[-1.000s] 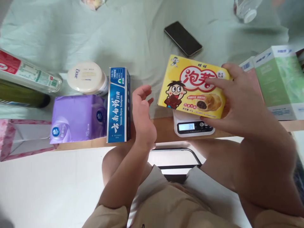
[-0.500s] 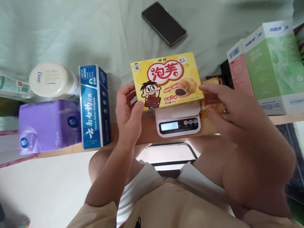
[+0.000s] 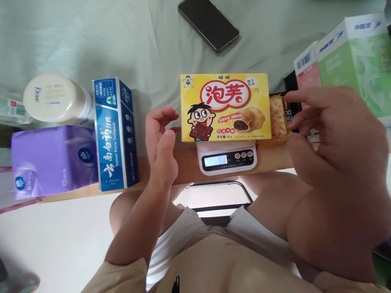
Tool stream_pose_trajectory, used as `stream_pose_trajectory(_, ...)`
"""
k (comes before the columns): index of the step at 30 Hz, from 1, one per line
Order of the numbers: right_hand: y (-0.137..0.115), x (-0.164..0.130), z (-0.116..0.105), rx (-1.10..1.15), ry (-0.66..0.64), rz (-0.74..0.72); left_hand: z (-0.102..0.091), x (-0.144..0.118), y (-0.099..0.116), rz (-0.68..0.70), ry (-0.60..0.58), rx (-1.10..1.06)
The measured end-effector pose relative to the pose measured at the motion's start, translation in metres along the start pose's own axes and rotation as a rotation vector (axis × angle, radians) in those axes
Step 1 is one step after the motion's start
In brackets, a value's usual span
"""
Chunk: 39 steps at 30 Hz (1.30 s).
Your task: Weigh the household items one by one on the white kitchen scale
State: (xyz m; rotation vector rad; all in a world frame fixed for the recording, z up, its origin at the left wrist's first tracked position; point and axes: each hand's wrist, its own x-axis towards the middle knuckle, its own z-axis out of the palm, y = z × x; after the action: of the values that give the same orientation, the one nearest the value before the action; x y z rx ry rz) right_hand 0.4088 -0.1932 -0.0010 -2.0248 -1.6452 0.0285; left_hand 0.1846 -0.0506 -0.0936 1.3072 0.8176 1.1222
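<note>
Both hands hang empty and spread: left hand (image 3: 160, 140) at nine o'clock of the yellow box (image 3: 225, 108), right hand (image 3: 332, 130) at three, neither touching, so the scale (image 3: 226, 158) beneath bears the box alone. Toothpaste box (image 3: 114, 136) stands farther at nine, phone (image 3: 208, 23) at twelve.
</note>
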Motion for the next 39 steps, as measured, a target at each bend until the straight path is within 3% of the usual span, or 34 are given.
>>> stream_pose_trajectory(5, 0.0016, -0.0024, 0.0016, 0.015, 0.073, 0.012, -0.0002, 0.0019, -0.0007, 0.007, 0.045, -0.007)
stream_pose_trajectory(26, -0.0024, -0.0058, 0.0026, 0.129, 0.073, 0.085, -0.0022, 0.0015, -0.0017, 0.01, 0.002, 0.028)
stream_pose_trajectory(33, -0.0013, -0.0054, 0.0041, 0.122, 0.067, 0.088, 0.0003, 0.001, -0.0018, -0.092, -0.005, -0.008)
stream_pose_trajectory(39, -0.0028, -0.0003, 0.0021, 0.065, 0.053, 0.002, -0.0034, 0.0037, -0.0051, -0.163, -0.059, -0.015)
